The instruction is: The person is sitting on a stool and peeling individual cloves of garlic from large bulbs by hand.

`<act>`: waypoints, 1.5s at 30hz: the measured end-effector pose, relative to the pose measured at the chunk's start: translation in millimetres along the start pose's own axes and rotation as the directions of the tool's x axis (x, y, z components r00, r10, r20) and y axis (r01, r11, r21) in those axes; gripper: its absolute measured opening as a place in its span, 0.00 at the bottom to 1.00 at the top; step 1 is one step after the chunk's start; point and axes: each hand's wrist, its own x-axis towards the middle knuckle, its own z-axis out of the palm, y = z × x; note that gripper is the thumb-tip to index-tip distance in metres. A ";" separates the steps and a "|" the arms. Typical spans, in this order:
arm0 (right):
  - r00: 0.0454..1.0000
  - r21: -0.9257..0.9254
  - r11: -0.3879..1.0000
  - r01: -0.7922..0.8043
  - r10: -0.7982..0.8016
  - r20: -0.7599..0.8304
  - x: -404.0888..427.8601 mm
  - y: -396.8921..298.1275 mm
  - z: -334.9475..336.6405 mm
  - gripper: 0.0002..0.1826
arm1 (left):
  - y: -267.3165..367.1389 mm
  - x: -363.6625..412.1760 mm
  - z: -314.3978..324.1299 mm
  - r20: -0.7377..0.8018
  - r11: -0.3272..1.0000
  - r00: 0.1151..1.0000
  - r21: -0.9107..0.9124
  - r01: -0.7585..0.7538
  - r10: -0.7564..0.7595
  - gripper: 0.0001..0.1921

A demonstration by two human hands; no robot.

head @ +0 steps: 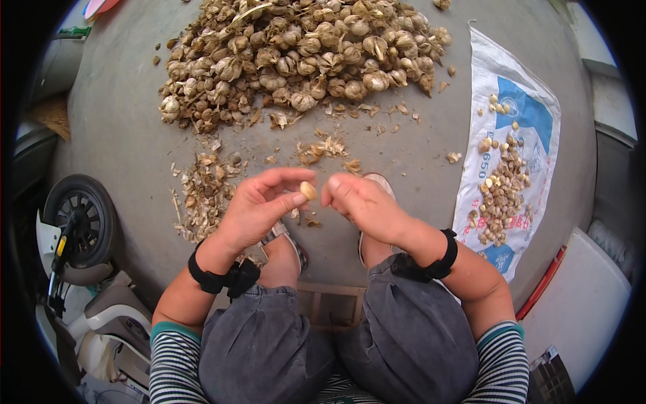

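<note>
Pinched at the fingertips of my left hand (257, 204) is a pale, smooth garlic clove (308, 191). My right hand (364, 204) is just to the right of it, fingers curled together; nothing shows between them, and its palm side is hidden. Both hands are above the concrete floor between my feet. A large heap of dry garlic bulbs (303, 63) lies beyond them. On the right, loose garlic cloves (504, 197) are spread over a flat white woven sack (469, 151) with blue and red printing.
Papery garlic skins (202, 199) form a pile at the left, with more scraps (323, 148) ahead. A scooter's wheel (81, 219) stands at far left. At the right are a red bar (542, 283) and a white panel (580, 298). Under me is a wooden stool (330, 290).
</note>
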 end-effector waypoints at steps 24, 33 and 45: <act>0.956 0.488 0.839 -0.240 0.291 -0.030 4.0 -9.1 -9.4 0.14 | -9.9 7.7 9.3 -0.146 0.953 0.979 0.286 -0.098 0.145 0.13; 0.941 0.440 0.845 -0.305 0.339 0.000 4.4 -15.3 -7.9 0.09 | -7.2 1.9 11.1 -0.077 0.763 0.928 0.595 -0.251 0.365 0.13; 0.943 0.374 0.888 -0.267 0.321 -0.088 5.9 -20.5 -6.6 0.08 | -4.4 5.4 18.2 -0.075 0.889 0.969 0.421 -0.182 0.234 0.16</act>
